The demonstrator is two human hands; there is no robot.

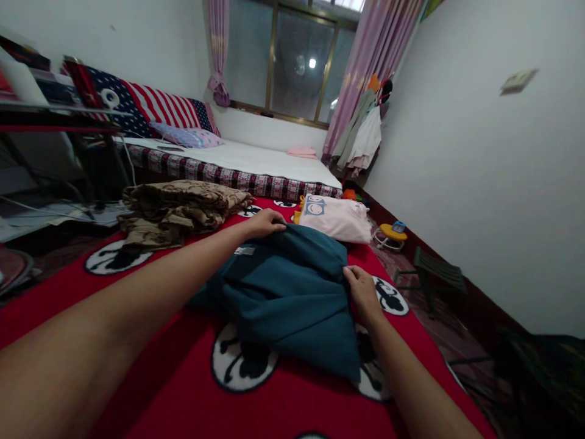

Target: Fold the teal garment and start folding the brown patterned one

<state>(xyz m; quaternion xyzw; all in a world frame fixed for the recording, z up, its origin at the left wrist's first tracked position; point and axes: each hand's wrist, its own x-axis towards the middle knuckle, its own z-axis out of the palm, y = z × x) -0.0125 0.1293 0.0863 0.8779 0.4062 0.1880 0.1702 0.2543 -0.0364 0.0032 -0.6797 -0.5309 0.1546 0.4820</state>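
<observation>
A: Head view, left first. A camouflage pile (176, 210) sits at the far left of the red blanket (159, 378). The left hand (265, 224) lies on the far edge of the teal garment (292, 292), fingers curled down over the cloth and pinching its edge near a small white label (244, 250).

B: And the right hand (363, 292)?

A: At the garment's right edge, thumb and fingers closed on a fold of the cloth. So both hands grip the teal garment, which lies partly folded in the middle of the blanket, between the camouflage pile and a pink garment (340, 219) just beyond it.

B: How would you handle it well from here?

A: My judgement: keep both pinches at matching points along the edge, hold the cloth taut between them, and lay the fold flat so the layers don't bunch. The near corner hangs in a loose point, so it wants smoothing.

B: Room to move?

A: Open blanket lies toward the person, plenty for spreading. The left is bounded by the camouflage pile, the far side by the pink garment, nearly touching. On the right the blanket's edge drops close beside the right hand, with floor and a small green stool (432, 271) below; cloth pulled that way could slide off.
</observation>
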